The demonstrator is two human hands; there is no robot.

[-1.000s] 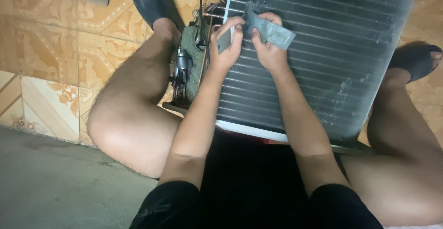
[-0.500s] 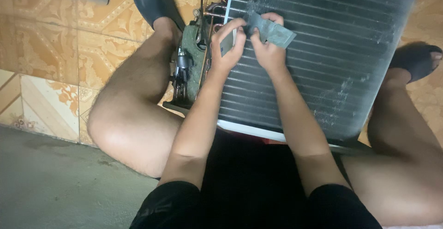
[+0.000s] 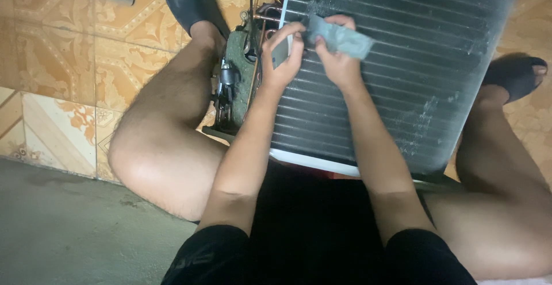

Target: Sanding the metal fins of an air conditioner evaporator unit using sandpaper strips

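My left hand (image 3: 282, 61) has its grip pinched together on a small flat grey piece (image 3: 280, 52) at upper centre of the frame; just right of it, my right hand (image 3: 339, 61) is clamped on a grey-blue rag (image 3: 339, 37). Both rest on the finned coil (image 3: 402, 61), which fills the upper right between my knees. I judge this a wiping or fin-straightening step; continuing calls for strokes along the fins. The rag's long axis runs left to right, dipping right.
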